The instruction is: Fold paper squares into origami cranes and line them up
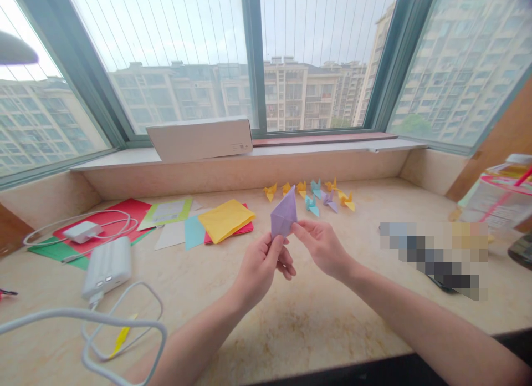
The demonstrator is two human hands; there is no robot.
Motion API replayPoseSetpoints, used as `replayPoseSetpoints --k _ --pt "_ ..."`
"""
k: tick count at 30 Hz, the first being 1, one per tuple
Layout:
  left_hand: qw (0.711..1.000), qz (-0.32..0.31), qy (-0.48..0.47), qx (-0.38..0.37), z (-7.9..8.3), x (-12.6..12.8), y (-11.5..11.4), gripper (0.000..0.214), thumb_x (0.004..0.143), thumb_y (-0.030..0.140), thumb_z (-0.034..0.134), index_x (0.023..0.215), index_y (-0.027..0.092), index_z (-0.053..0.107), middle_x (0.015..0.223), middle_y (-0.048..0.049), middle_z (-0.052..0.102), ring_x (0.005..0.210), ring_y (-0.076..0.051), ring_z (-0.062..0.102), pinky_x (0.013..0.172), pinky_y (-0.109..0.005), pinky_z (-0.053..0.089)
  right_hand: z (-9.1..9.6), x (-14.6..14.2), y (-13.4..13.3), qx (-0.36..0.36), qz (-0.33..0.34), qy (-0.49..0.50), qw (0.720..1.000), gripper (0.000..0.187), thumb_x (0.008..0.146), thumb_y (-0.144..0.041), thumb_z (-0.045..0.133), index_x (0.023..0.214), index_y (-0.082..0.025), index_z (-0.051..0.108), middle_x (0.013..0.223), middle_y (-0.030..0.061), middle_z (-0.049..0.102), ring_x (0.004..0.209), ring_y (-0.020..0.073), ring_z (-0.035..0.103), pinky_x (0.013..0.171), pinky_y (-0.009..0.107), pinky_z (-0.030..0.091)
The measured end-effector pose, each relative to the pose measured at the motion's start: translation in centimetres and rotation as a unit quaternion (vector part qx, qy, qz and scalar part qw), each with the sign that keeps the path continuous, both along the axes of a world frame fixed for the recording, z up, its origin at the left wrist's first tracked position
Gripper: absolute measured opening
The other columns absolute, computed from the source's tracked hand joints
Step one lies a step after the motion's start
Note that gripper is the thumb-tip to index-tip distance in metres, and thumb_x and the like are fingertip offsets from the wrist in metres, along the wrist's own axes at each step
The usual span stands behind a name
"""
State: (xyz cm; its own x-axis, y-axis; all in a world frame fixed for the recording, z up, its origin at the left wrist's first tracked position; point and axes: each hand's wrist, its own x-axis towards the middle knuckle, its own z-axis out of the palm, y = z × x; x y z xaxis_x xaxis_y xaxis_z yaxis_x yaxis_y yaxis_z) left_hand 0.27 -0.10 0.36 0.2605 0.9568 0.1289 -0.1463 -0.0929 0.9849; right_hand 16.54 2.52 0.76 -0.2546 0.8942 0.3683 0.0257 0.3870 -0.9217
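A folded purple paper piece (284, 214), pointed at the top, is held upright above the marble counter (316, 308). My left hand (261, 267) pinches its lower left edge with thumb and fingers closed. My right hand (322, 244) pinches its lower right corner. Behind it, several small folded paper cranes (316, 196) in yellow, blue and purple stand in a loose group on the counter.
A stack of coloured paper sheets (226, 219) lies left of centre, with red and green sheets (124, 211) farther left. A white power bank (108, 267) and cables (120, 325) sit at the left front. A white box (201, 137) rests on the sill. A drink cup (496, 200) stands right.
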Motion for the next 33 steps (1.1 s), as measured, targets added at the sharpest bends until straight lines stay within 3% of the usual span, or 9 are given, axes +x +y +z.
replayPoseSetpoints --k 13,19,26,30,33 --pt "1.000 -0.006 0.004 -0.011 0.2 0.0 -0.1 0.033 0.091 0.046 0.059 0.095 0.014 0.055 0.061 0.0029 0.061 0.049 -0.015 0.066 0.045 -0.023 0.052 -0.6 0.1 0.8 0.023 -0.019 -0.011 0.999 0.038 0.098 -0.048 0.051 0.087 -0.016 0.069 0.086 0.0071 0.074 0.083 0.0207 0.066 0.081 0.036 0.049" --pt "1.000 -0.009 0.002 -0.018 0.2 0.1 -0.2 0.037 0.089 0.051 0.061 0.092 0.015 0.055 0.058 0.0030 0.061 0.046 -0.015 0.064 0.043 -0.023 0.051 -0.4 0.2 0.4 0.012 0.021 -0.010 1.000 0.034 0.096 -0.046 0.057 0.090 -0.017 0.072 0.088 0.0052 0.075 0.085 0.0206 0.067 0.083 0.034 0.048" --pt "0.999 -0.035 0.011 -0.033 0.3 0.1 -0.5 0.035 0.089 0.049 0.061 0.092 0.015 0.056 0.059 0.0019 0.062 0.047 -0.015 0.065 0.043 -0.023 0.051 0.3 0.5 0.7 0.031 0.013 0.052 0.998 0.046 0.097 -0.056 0.050 0.084 -0.017 0.071 0.079 0.0035 0.071 0.074 0.0170 0.064 0.075 0.031 0.049" --pt "0.995 -0.065 0.045 -0.055 -0.5 0.0 -0.2 0.035 0.089 0.049 0.061 0.091 0.014 0.057 0.057 0.0011 0.063 0.046 -0.014 0.065 0.044 -0.023 0.051 0.6 0.7 1.1 -0.010 -0.010 0.108 0.994 0.040 0.083 -0.057 0.070 0.095 -0.019 0.069 0.079 0.0026 0.072 0.073 0.0165 0.065 0.071 0.029 0.051" --pt "0.994 -0.072 0.050 -0.059 -0.7 0.0 0.0 0.037 0.089 0.051 0.061 0.089 0.014 0.058 0.056 0.0008 0.062 0.045 -0.014 0.064 0.043 -0.022 0.050 0.7 0.9 1.4 -0.052 -0.041 0.122 0.990 0.036 0.074 -0.051 0.081 0.087 -0.019 0.069 0.077 0.0020 0.072 0.069 0.0155 0.064 0.067 0.028 0.051"
